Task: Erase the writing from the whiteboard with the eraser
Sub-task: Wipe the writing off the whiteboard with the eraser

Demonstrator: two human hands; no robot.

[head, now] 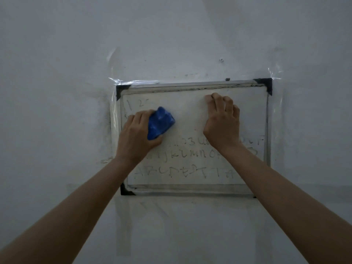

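A small framed whiteboard (190,115) with black corner pieces hangs on the wall. My left hand (136,136) grips a blue eraser (160,122) and presses it against the board's upper left part. My right hand (222,122) lies on the board's upper right, fingers curled, holding nothing. The band between the two hands looks wiped. Faint marks remain at the top left corner. Rows of dark handwritten letters (182,156) fill the lower half, partly hidden by my forearms.
The board is fixed to a pale wall (76,54) with clear tape (114,80) at its upper corners. A small screw or hook (221,59) sticks out of the wall above the board. Smudges mark the wall around the frame.
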